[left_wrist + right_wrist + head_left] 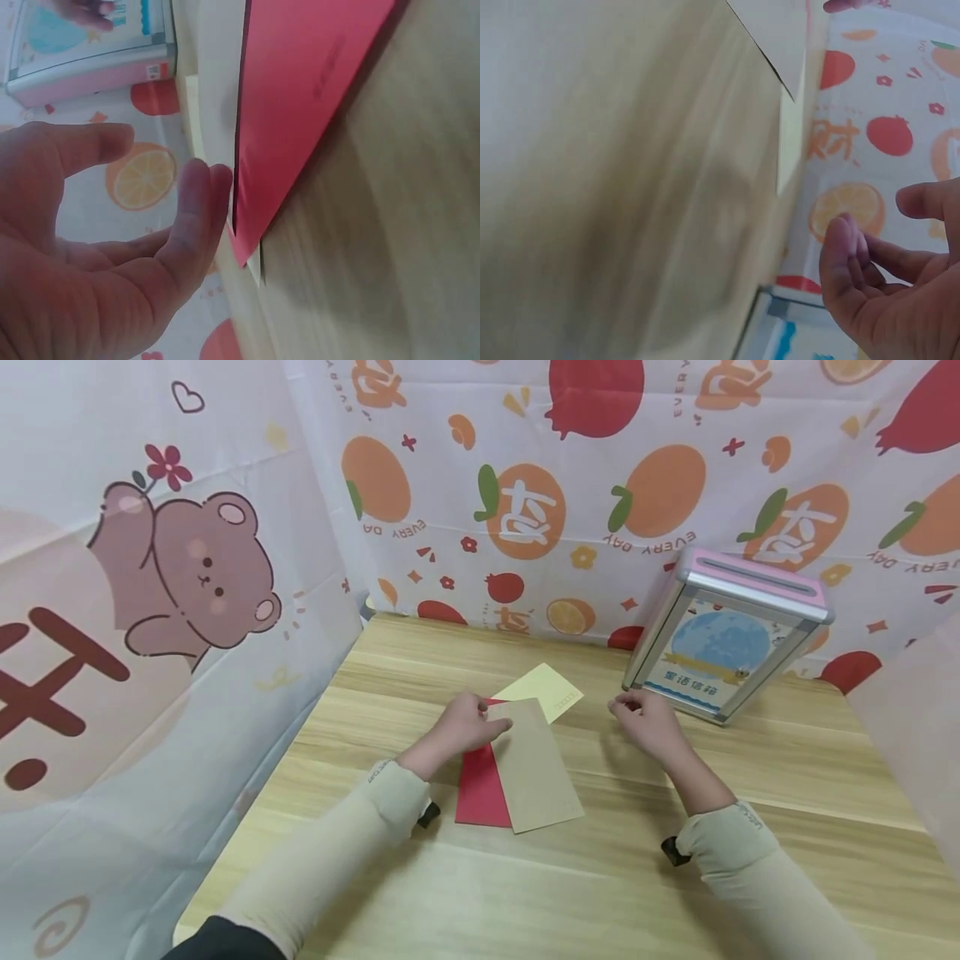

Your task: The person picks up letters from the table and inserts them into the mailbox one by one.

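So, head view: L hand (468, 724) was over the far L corner of the tan env (536, 768), thumb and fingers spread apart w/ a gap btwn. Tan env lay on top, covering pt of the red env (480, 793), which showed along its L side and at the near end. Pale yellow env (543, 685) poked out from under the far end, angled to the R. All 3 were approx mid-table, on the wood-grain table (390, 672). R hand (649, 720) hung above the tabletop, well apart from the envs, fingers loosely bent, w/ nothing held. Just beyond it, at far R, stood a pink-and-silver box (720, 652) w/ a slot on top & a blue pic plus Chinese lettering in front. Fruit-print cloth (442, 410) hung behind; bear-print cloth (202, 568) at L.

L wrist view: fingertips were at the tan env's edge, close to the red env; couldn't tell for sure if they touched. Thumb was well off the fingers, so wide gap, no pinch.

R wrist view: R thumb & fingers were apart too, hand empty, box corner nearby. Tan env's corner overlapped the yellow one.
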Motion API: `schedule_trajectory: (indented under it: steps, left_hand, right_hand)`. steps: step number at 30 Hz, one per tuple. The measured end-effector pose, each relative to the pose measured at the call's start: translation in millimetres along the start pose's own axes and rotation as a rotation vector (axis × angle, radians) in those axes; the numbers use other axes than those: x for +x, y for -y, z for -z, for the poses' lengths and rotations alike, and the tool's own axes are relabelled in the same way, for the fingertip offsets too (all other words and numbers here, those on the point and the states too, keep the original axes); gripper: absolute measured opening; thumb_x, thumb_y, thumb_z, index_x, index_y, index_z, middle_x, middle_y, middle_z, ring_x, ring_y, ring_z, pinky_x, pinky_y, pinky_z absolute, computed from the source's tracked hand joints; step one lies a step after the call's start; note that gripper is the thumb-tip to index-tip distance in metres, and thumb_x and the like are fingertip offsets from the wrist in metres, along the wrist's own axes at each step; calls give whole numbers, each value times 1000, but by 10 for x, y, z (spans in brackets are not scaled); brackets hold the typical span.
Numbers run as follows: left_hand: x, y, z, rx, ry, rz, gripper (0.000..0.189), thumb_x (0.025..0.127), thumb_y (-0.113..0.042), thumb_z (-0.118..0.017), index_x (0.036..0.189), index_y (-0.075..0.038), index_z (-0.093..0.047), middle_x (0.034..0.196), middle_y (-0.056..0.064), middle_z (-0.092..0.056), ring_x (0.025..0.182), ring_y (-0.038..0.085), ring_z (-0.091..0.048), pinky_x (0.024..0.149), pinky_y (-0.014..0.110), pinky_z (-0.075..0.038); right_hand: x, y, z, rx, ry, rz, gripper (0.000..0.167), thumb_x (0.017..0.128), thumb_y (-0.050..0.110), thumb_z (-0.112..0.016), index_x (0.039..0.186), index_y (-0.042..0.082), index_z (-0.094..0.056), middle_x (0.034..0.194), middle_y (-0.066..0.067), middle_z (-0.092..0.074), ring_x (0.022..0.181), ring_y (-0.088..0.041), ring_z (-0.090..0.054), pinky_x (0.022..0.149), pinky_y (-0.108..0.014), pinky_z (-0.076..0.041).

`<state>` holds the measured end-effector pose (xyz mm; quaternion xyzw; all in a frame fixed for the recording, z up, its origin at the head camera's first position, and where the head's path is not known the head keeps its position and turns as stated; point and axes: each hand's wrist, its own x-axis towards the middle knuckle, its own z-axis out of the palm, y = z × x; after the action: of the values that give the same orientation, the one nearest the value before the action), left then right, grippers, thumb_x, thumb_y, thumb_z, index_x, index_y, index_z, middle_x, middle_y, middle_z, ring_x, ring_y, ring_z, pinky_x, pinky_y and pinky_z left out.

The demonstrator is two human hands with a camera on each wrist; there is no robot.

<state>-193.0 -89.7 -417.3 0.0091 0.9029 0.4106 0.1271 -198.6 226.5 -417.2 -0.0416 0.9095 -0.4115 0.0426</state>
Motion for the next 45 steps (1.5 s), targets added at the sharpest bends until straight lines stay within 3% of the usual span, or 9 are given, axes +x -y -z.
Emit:
schedule_trajectory:
  steps: [2,4,8,14,19,27,32,37,45]
  left_hand:
    - [-19,3,-29,-2,4,8,38,95,-34,-76,86,0,-60,57,-4,-35,50,10,-32,55,26,-35]
    - [-40,3,-50,3,4,11,46,94,-35,-77,68,-7,-52,53,-3,-35,49,10,-31,51,25,-30]
    - [-80,31,-65,30,16,17,57,95,-35,-76,52,-13,-46,44,-3,-42,44,10,-35,45,24,-25]
    - [-132,84,-65,23,32,39,47,97,-34,-75,61,-11,-53,47,-1,-48,50,15,-56,51,24,-38]
    - [-139,97,-86,15,43,72,54,98,-37,-74,56,-13,-51,48,-2,-48,52,15,-56,53,25,-40]
    - [-187,76,-72,-25,45,97,57,97,-41,-74,54,-12,-50,50,-1,-52,60,20,-67,57,26,-44]
    - [-194,85,-93,-68,43,86,53,96,-41,-75,58,-7,-62,60,6,-68,66,20,-74,62,27,-53]
    - [-191,73,-126,-102,51,101,49,97,-40,-75,72,2,-74,72,12,-76,69,20,-77,69,28,-58]
    - [-163,109,-184,-158,52,79,46,97,-38,-76,75,2,-71,76,15,-78,72,21,-77,71,30,-59]
  right_hand:
    - [16,-25,-92,40,30,-20,44,109,27,-53,133,-7,-66,112,-25,-69,95,-35,-69,71,-32,-58]
    - [23,-34,-187,81,64,-51,43,108,24,-51,134,-8,-65,107,-25,-69,90,-34,-71,69,-31,-59]
    - [23,-22,-370,94,116,-89,39,108,18,-51,133,-9,-64,99,-20,-70,81,-24,-69,66,-29,-57]
    - [18,53,-560,68,179,-101,34,108,14,-54,132,-8,-65,101,-18,-71,86,-21,-67,67,-28,-56]
    - [37,82,-662,84,232,-97,36,106,12,-56,134,-11,-63,105,-18,-69,85,-21,-68,67,-29,-59]
    - [67,105,-757,94,225,-108,35,103,14,-61,130,-8,-65,101,-11,-64,76,-14,-62,65,-26,-57]
    - [38,163,-776,81,252,-73,38,103,15,-61,132,-11,-64,101,-12,-64,73,-13,-61,66,-25,-53]
    - [11,195,-776,74,246,-74,41,104,16,-61,134,-11,-63,103,-13,-64,72,-13,-61,66,-25,-51]
    - [-10,234,-785,36,218,-79,40,103,17,-64,133,-10,-65,108,-13,-64,93,-20,-60,72,-26,-53]
